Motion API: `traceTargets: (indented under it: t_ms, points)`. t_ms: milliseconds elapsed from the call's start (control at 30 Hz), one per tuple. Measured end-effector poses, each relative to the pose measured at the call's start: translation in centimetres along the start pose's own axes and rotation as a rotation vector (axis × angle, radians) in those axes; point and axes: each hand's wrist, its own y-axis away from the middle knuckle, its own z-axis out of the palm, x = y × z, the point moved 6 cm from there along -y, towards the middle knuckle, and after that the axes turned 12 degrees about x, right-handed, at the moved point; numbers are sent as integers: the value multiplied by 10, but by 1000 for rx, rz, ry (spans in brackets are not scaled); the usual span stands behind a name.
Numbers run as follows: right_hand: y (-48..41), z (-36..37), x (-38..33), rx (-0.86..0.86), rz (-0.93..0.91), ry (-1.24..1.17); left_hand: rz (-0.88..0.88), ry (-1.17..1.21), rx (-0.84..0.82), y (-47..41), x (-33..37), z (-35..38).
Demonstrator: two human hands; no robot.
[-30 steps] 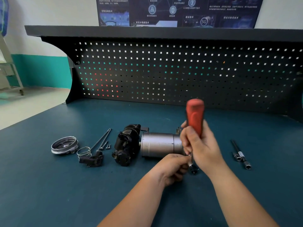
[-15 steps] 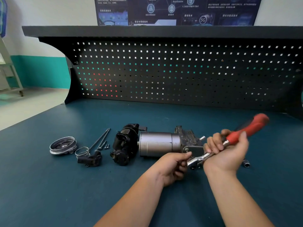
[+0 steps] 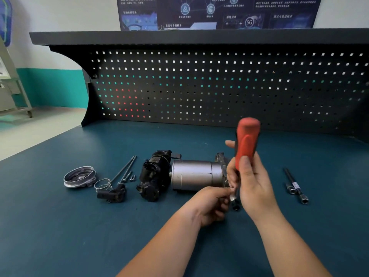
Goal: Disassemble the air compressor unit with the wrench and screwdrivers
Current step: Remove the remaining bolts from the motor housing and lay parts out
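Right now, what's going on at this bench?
A person is taking apart an air compressor unit lying on the blue bench. The right hand grips a red-handled wrench, handle upright, at the unit's right end, while the left hand pinches the tool's metal head there. A ring cover, long bolts and a black fitting already lie off to the left.

Catching a black pegboard (image 3: 219,86) at twelve o'clock, upright along the far edge of the blue bench top (image 3: 69,236), capped by a dark shelf (image 3: 179,38). Higher still, spotting a dark-blue poster (image 3: 217,13), "5G" readable. Swinging to ten o'clock: teal wall band (image 3: 54,88), pale floor (image 3: 40,132), light-coloured stand (image 3: 25,96).
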Motion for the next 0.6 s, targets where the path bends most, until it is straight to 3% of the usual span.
traceTargets:
  t_ms: [133, 267, 367, 467, 600]
  points:
    - [1, 3, -1, -57, 10, 35, 29, -100, 28, -1, 1, -1]
    - [-2, 1, -1, 7, 48, -58, 60, -108, 34, -3, 2, 0]
    - [-9, -14, 3, 234, 161, -325, 56, -29, 27, -5, 2, 1]
    - [-12, -44, 17, 595, 343, -595, 11, 46, -1, -4, -1, 4]
    - [-4, -69, 38, 934, 603, -701, -26, 89, -38, -3, -2, 11]
